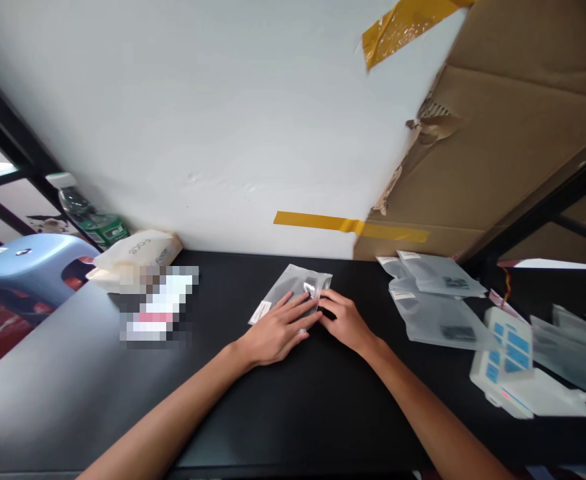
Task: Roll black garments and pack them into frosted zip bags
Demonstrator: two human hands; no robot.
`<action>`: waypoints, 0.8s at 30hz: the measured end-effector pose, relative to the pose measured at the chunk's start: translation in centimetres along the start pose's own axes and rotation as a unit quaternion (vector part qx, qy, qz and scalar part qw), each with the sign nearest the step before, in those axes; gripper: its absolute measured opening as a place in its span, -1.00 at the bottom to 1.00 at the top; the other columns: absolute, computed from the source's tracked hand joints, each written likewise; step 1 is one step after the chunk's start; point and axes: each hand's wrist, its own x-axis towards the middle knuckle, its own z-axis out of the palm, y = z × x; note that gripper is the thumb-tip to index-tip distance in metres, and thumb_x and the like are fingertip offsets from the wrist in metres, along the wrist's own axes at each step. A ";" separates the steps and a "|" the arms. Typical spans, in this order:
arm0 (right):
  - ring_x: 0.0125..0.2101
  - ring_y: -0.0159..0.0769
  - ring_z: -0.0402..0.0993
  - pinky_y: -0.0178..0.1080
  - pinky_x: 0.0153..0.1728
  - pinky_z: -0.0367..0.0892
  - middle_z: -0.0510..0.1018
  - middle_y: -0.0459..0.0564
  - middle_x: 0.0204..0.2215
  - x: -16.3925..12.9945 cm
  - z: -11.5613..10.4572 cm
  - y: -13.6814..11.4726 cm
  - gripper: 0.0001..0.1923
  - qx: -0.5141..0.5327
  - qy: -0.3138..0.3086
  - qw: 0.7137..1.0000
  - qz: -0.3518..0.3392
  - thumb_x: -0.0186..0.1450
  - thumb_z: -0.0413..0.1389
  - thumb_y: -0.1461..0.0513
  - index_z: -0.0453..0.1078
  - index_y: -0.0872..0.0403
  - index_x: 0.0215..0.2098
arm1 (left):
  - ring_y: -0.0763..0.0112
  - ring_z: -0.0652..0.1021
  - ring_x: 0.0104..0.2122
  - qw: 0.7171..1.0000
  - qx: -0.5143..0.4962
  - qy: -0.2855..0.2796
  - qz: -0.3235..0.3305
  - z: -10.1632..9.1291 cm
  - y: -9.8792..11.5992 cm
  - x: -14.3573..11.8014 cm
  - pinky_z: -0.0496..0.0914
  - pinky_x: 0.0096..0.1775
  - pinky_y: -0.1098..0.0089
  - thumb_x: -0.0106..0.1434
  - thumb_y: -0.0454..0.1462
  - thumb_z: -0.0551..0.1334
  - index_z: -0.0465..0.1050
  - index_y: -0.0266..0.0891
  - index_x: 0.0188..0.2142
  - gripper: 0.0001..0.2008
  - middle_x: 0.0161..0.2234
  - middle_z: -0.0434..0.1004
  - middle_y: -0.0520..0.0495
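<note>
A clear plastic zip bag (283,288) with a white label at its lower left corner lies flat on the black table. Something small and dark with a bright glint shows at its right end; its kind I cannot make out. My left hand (275,331) rests across the bag, fingers stretched out and pressing on it. At the bag's right edge, my right hand (345,321) has its fingers bent and closed on the edge strip. The right fingertips are partly hidden, close to the left ones.
Similar bags (435,313) holding dark pieces lie at the right, near a white device with blue keys (510,347). More bags (573,350) sit farther right. A paper pouch (137,257), a bottle (93,220) and a blue stool (33,257) are at the left. A wall stands behind.
</note>
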 end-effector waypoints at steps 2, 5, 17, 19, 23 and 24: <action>0.04 -0.03 0.50 0.00 0.11 0.36 0.57 0.05 0.05 0.0 0.4 0.4 -0.79 -0.010 -0.026 1.000 -0.014 0.36 0.15 0.17 0.58 -0.09 -0.09 | 0.07 0.05 0.42 1.000 -0.013 -0.004 0.005 0.0 0.0 0.0 0.03 0.36 -0.15 0.51 -0.25 0.00 0.08 -0.18 0.41 -0.49 0.42 0.05 -0.25; -0.02 -0.06 0.52 -0.04 0.06 0.38 0.59 0.08 -0.03 0.1 0.9 1.0 -0.76 -0.033 -0.076 0.996 -0.038 0.41 0.05 0.21 0.57 -0.04 -0.11 | 0.05 0.02 0.43 0.999 -0.017 -0.019 0.021 -0.1 0.0 0.1 0.02 0.36 -0.17 0.50 -0.24 0.02 0.09 -0.16 0.41 -0.49 0.43 0.01 -0.24; -0.09 -0.14 0.57 -0.12 0.00 0.43 0.63 0.05 -0.17 0.0 0.8 0.1 -0.79 -0.076 -0.093 0.989 -0.085 0.43 0.07 0.24 0.57 0.01 -0.19 | 0.01 0.10 0.41 0.998 0.050 0.009 -0.029 0.4 -0.9 -0.2 0.13 0.33 -0.14 0.51 -0.21 0.01 0.14 -0.11 0.39 -0.51 0.41 0.10 -0.25; 0.04 -0.13 0.52 -0.08 0.16 0.35 0.63 0.08 -0.07 -0.1 1.2 -0.1 -0.76 -0.097 -0.120 0.982 -0.104 0.44 0.04 0.28 0.56 0.05 -0.12 | 0.02 0.07 0.42 0.998 0.055 -0.006 -0.026 0.2 -1.1 -0.1 0.12 0.34 -0.13 0.52 -0.19 0.01 0.13 -0.12 0.39 -0.51 0.41 0.08 -0.24; 0.09 -0.11 0.50 -0.02 0.27 0.24 0.63 0.14 -0.02 -0.2 1.5 0.2 -0.78 -0.188 -0.127 0.966 -0.124 0.38 0.12 0.29 0.53 0.13 -0.04 | -0.01 0.05 0.42 0.997 0.065 -0.044 -0.020 0.2 -1.6 -0.1 0.13 0.35 -0.11 0.49 -0.17 0.08 0.00 -0.15 0.44 -0.41 0.42 0.07 -0.26; 0.07 -0.11 0.52 -0.02 0.27 0.24 0.63 0.14 -0.02 -0.2 1.3 0.3 -0.77 -0.206 -0.121 0.962 -0.132 0.37 0.14 0.29 0.53 0.13 -0.03 | -0.01 0.06 0.42 0.997 0.064 -0.050 -0.017 0.3 -1.7 -0.1 0.13 0.35 -0.11 0.48 -0.19 0.10 -0.05 -0.17 0.45 -0.38 0.41 0.08 -0.26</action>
